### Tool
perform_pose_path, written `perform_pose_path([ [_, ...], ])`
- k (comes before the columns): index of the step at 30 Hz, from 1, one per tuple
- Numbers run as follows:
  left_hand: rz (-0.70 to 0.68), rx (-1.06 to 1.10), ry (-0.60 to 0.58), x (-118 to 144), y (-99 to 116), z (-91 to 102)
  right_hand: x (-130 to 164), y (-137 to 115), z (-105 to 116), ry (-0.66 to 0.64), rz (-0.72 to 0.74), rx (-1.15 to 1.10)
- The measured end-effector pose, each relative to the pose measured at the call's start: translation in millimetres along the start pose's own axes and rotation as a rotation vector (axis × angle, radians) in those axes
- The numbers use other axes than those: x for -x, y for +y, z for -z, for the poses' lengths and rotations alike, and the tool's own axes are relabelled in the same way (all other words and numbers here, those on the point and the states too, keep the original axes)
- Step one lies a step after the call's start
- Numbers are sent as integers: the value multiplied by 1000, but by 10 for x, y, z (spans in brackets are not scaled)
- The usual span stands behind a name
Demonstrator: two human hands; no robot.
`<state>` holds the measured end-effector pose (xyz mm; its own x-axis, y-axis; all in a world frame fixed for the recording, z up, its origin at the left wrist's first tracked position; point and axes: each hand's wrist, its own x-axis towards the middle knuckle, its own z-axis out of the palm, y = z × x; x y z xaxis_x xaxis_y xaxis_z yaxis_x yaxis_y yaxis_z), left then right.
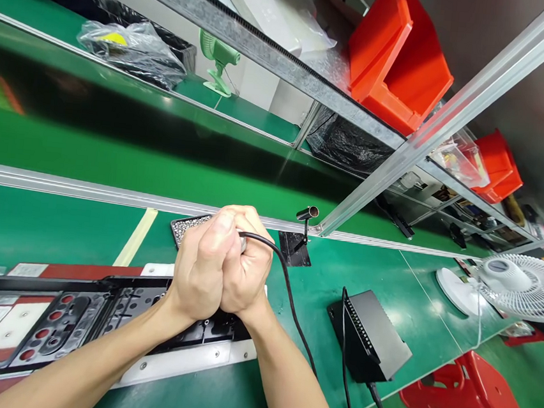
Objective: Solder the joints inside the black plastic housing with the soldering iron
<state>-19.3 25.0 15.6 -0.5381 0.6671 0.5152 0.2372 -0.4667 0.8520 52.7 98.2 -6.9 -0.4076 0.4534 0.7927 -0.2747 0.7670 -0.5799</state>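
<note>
Gripping one corded tool together: left hand (201, 268) and right hand (246, 275) are clenched tight around it, fingers interlocked, the tool body almost wholly hidden between them. Black cable (291, 308) leaves the top of the fists and trails right across the green table (283, 385) toward a black box (369, 341). Black panel (78, 320) lies directly beneath the hands on a white fixture. Tray of screws (188, 225) sits just behind the hands. White fan (524, 286) stands well apart, right.
</note>
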Motion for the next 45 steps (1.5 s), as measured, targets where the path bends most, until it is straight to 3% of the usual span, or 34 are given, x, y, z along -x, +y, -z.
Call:
perform_pose_path([
  [16, -10, -7, -3, -2, 6, -4, -18, -25, -9, 27, 19, -28],
  [22, 0, -29, 3, -6, -2, -4, -29, -27, -9, 65, 89, 9],
  [45, -9, -8, -18, -8, 2, 2, -14, -8, -2, 32, 41, -19],
])
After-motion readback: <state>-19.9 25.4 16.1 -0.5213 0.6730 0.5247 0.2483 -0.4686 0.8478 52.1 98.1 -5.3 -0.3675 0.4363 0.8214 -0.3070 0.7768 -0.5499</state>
